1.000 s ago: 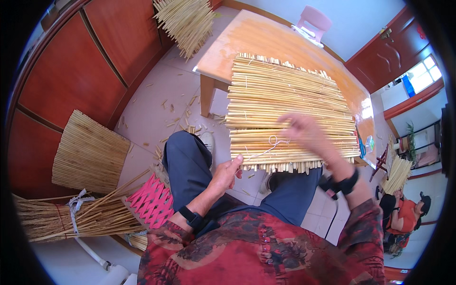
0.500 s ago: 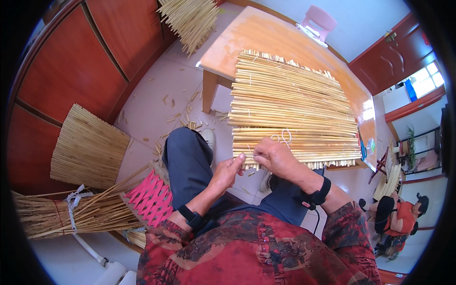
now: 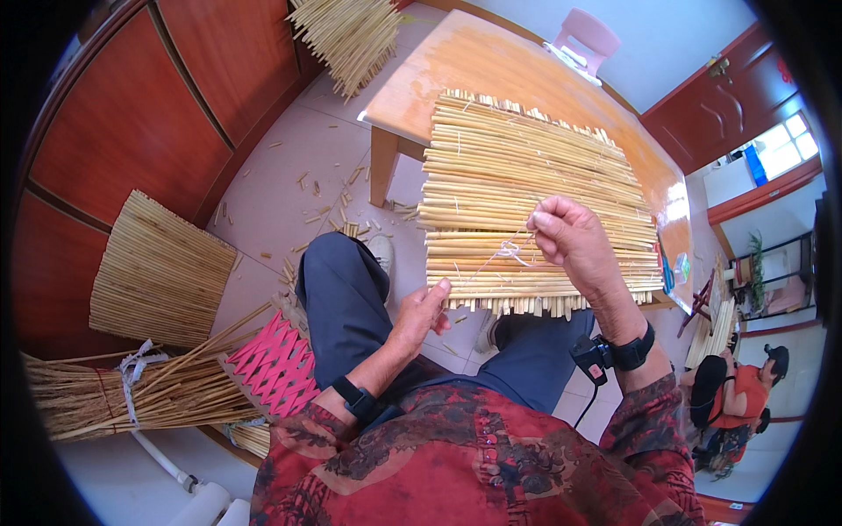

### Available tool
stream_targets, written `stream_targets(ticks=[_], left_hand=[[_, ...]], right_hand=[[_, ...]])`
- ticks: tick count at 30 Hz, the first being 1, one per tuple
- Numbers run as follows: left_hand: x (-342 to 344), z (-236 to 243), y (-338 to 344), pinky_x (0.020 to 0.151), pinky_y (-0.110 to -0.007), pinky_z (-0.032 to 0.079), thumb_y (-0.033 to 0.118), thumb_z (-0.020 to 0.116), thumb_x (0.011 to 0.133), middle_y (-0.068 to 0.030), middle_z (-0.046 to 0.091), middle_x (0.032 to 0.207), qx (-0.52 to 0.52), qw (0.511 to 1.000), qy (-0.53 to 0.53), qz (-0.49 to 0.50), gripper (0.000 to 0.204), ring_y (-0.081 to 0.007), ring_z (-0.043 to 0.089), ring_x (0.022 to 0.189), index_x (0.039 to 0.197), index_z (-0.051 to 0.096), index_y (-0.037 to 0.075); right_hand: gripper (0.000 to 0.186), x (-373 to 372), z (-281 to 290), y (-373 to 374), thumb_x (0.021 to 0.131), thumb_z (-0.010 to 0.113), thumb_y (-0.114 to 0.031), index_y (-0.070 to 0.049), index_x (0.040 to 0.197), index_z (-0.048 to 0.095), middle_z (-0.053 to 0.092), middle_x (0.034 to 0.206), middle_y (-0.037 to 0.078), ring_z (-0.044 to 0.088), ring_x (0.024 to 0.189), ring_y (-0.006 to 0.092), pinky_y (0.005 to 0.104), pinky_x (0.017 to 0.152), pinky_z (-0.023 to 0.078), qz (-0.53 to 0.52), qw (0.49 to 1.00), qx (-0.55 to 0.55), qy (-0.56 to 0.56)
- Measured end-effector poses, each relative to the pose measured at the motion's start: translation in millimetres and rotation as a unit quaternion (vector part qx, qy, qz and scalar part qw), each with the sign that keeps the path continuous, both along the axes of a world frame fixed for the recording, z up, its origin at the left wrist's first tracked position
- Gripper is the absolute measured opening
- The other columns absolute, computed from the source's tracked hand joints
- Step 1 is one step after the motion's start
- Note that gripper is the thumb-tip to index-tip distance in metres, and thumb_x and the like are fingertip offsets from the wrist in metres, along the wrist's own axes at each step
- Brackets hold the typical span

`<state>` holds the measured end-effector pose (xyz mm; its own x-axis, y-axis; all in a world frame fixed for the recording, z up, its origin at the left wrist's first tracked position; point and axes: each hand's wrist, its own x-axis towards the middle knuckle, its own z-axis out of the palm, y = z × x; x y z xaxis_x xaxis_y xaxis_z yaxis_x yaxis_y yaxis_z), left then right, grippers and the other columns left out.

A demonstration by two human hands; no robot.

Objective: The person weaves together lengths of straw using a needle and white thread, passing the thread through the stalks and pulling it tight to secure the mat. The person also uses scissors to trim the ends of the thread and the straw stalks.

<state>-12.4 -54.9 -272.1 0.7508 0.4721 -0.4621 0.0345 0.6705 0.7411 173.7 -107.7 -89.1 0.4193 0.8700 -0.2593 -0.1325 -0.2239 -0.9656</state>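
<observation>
A mat of straw-coloured reed sticks (image 3: 526,158) lies on the wooden table (image 3: 430,61), reaching past its near edge toward me. My left hand (image 3: 419,314) grips the mat's near left corner, thumb on top. My right hand (image 3: 566,241) is raised over the middle of the mat, fingertips pinched on a thin white string that runs down toward that left corner. A loose tangle of the string (image 3: 510,251) shows below my fingers. I cannot make out whether a needle is between them.
Cut stubs strew the floor (image 3: 307,131). A finished mat (image 3: 153,272) leans on red cupboards (image 3: 132,105); reed bundles (image 3: 342,44) (image 3: 88,394) and a pink-strapped seat (image 3: 272,359) surround my legs. A pink chair (image 3: 583,44) stands behind the table. A co-worker (image 3: 732,394) sits at right.
My right hand went down beside my left at the near corner, then rose up and right with the string pinched. My left hand has stayed at the mat's edge.
</observation>
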Motion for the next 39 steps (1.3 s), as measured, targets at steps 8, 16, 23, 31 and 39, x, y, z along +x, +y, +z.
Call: stream_targets(ticks=[8, 16, 23, 31, 39], left_hand=[[7, 12, 3, 0.06, -0.027, 0.046, 0.031, 0.049, 0.089, -0.0075, 0.061, 0.089, -0.01, 0.993, -0.107, 0.044, 0.033, -0.0135, 0.057, 0.071, 0.097, 0.055, -0.001], [15, 4, -5, 0.066, -0.026, 0.045, 0.027, 0.052, 0.088, -0.0053, 0.059, 0.086, -0.024, 0.99, -0.111, 0.083, 0.031, -0.0104, 0.054, 0.072, 0.099, 0.054, -0.002], [17, -15, -10, 0.069, -0.025, 0.044, 0.026, 0.054, 0.088, -0.0053, 0.058, 0.09, 0.006, 0.991, -0.064, 0.117, 0.03, -0.0098, 0.053, 0.074, 0.1, 0.054, -0.001], [17, 9, -1, 0.077, -0.035, 0.052, 0.026, 0.049, 0.091, -0.0098, 0.059, 0.099, -0.068, 0.987, -0.126, 0.068, 0.034, -0.018, 0.059, 0.091, 0.111, 0.047, -0.001], [24, 7, -9, 0.071, -0.032, 0.054, 0.027, 0.05, 0.09, -0.0092, 0.058, 0.101, -0.05, 0.983, -0.134, 0.114, 0.035, -0.0169, 0.061, 0.085, 0.115, 0.044, 0.002]], right_hand=[[0.016, 1, 30, 24, 0.09, 0.05, -0.015, 0.0, 0.09, 0.051, 0.059, 0.084, 0.008, 0.059, 0.067, 0.0133, 0.02, 0.052, 0.045, 0.012, 0.98, 0.142, 0.138], [0.013, 2, 34, 31, 0.09, 0.052, -0.015, -0.003, 0.086, 0.048, 0.053, 0.079, 0.006, 0.044, 0.061, 0.0089, 0.0182, 0.048, 0.034, -0.003, 0.966, 0.193, 0.172], [0.013, 2, 45, 38, 0.089, 0.052, -0.016, -0.004, 0.087, 0.048, 0.052, 0.08, 0.005, 0.042, 0.059, 0.0071, 0.0171, 0.047, 0.032, -0.037, 0.966, 0.202, 0.159], [0.013, 9, 87, 37, 0.09, 0.051, -0.016, -0.004, 0.085, 0.047, 0.051, 0.078, 0.004, 0.039, 0.057, 0.0051, 0.0163, 0.046, 0.032, 0.013, 0.968, 0.235, 0.09], [0.014, -5, 90, 26, 0.092, 0.048, -0.018, -0.007, 0.082, 0.044, 0.049, 0.072, 0.001, 0.036, 0.05, 0.003, 0.0144, 0.041, 0.027, 0.022, 0.974, 0.204, 0.097]])
